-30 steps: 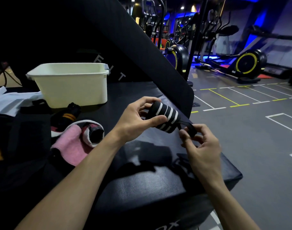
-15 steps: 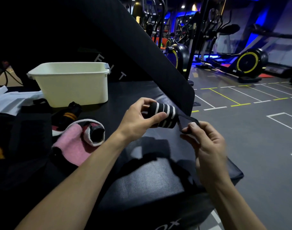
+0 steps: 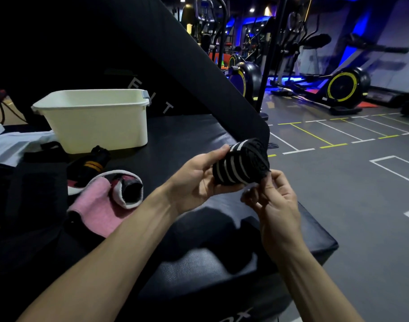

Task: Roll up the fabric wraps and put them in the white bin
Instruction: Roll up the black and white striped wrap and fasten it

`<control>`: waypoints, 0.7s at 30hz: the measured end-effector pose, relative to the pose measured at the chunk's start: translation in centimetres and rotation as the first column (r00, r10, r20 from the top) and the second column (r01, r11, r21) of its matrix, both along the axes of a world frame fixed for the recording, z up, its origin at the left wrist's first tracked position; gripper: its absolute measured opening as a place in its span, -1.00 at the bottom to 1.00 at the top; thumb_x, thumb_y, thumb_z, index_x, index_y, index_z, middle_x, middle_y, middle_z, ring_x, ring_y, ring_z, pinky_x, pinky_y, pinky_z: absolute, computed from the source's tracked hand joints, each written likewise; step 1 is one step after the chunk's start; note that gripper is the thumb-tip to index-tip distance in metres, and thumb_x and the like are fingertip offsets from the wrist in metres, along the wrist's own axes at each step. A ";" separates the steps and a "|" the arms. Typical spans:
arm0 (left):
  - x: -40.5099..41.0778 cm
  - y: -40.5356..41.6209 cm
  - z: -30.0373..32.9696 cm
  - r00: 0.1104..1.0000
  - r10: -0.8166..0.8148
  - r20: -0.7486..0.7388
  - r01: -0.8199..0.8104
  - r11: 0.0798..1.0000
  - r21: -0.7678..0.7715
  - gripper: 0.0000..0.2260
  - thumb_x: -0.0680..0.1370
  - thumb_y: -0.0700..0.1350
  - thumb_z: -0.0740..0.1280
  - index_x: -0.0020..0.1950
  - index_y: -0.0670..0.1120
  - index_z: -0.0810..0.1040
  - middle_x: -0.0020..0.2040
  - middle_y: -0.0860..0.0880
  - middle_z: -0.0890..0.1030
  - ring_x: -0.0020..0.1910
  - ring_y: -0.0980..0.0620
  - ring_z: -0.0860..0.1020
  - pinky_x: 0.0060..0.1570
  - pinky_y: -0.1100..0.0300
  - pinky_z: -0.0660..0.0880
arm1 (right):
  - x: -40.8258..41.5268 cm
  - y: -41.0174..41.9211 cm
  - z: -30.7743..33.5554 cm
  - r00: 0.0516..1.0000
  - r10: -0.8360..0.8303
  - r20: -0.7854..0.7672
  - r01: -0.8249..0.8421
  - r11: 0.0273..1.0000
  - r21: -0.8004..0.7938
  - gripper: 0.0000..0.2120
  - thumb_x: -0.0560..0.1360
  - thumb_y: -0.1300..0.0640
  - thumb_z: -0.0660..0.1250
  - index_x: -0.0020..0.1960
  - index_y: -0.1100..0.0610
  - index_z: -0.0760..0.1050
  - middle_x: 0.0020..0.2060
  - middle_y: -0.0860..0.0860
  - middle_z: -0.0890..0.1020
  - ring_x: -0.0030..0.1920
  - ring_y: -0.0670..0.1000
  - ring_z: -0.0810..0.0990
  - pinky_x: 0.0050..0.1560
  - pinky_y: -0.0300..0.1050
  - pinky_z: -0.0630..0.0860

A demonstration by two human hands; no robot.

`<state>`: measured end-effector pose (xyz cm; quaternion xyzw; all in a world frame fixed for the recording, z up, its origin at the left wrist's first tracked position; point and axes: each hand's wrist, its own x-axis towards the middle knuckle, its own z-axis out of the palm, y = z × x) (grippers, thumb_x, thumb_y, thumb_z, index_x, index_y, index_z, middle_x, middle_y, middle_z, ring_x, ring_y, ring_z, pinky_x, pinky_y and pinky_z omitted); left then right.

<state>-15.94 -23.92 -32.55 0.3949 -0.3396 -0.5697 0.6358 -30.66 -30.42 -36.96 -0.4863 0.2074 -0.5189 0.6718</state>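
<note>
A rolled black wrap with white stripes [image 3: 239, 165] is held in the air above the black padded table [image 3: 187, 135] by both hands. It is gripped by the curled left hand [image 3: 196, 180], while its lower end is pinched by the right hand [image 3: 274, 201]. The white bin [image 3: 94, 122] is seen well apart, behind a pink wrap [image 3: 99, 205].

Bin [image 3: 94, 126] behind wraps [image 3: 106, 201] on pad [image 3: 187, 135]

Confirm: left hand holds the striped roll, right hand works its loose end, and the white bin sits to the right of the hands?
Wrong on the bin. The head view shows the white bin to the left of the hands. The left hand does hold the striped roll, and the right hand works its loose end.
</note>
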 end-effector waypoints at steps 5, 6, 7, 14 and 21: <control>0.3 0.9 0.1 0.980 -0.133 0.149 0.129 0.991 0.032 -0.67 0.58 0.00 0.26 0.19 -0.17 0.63 -0.02 -0.13 0.70 -0.11 -0.03 0.70 -0.18 0.11 0.69 | -0.5 -1.1 -0.2 0.993 0.097 -0.071 -0.093 0.994 0.063 -0.89 0.64 0.25 0.24 -0.05 0.22 0.49 -0.22 0.10 0.56 -0.23 0.05 0.51 -0.24 -0.19 0.48; 0.3 1.0 0.1 0.970 -0.171 0.173 0.162 0.985 0.066 -0.67 0.57 0.00 0.27 0.20 -0.18 0.62 -0.04 -0.14 0.69 -0.13 -0.03 0.69 -0.22 0.12 0.69 | -0.6 -1.3 -0.3 0.991 0.098 -0.090 -0.094 0.994 0.047 -0.90 0.62 0.29 0.25 -0.02 0.31 0.50 -0.18 0.16 0.55 -0.19 0.10 0.49 -0.22 -0.15 0.48; 0.2 1.0 0.1 0.960 -0.207 0.190 0.189 0.976 0.106 -0.67 0.56 0.00 0.28 0.19 -0.19 0.61 -0.06 -0.15 0.68 -0.17 -0.03 0.69 -0.26 0.13 0.68 | -0.7 -1.3 -0.3 0.990 0.107 -0.093 -0.105 0.994 0.033 -0.89 0.60 0.30 0.26 -0.05 0.33 0.51 -0.19 0.18 0.55 -0.20 0.11 0.47 -0.23 -0.11 0.46; 0.9 0.9 -0.1 0.912 -0.251 0.325 0.187 0.958 0.216 -0.68 0.62 0.02 0.32 0.15 -0.24 0.58 -0.21 -0.13 0.63 -0.36 0.04 0.63 -0.47 0.26 0.56 | -1.4 -0.5 1.4 0.966 0.259 -0.021 -0.260 0.965 -0.027 -0.83 0.31 0.03 0.43 -0.18 0.12 0.65 -0.23 0.01 0.63 -0.17 -0.09 0.58 -0.09 -0.26 0.54; 0.5 1.1 -0.1 0.888 -0.274 0.368 0.212 0.956 0.200 -0.63 0.67 -0.01 0.25 0.16 -0.33 0.57 -0.20 -0.14 0.63 -0.35 0.05 0.63 -0.45 0.26 0.56 | -1.7 -0.4 2.0 0.927 0.365 -0.087 -0.356 0.929 0.101 -0.72 0.54 0.26 0.23 -0.29 0.18 0.62 -0.34 0.07 0.63 -0.37 -0.07 0.63 -0.32 -0.16 0.58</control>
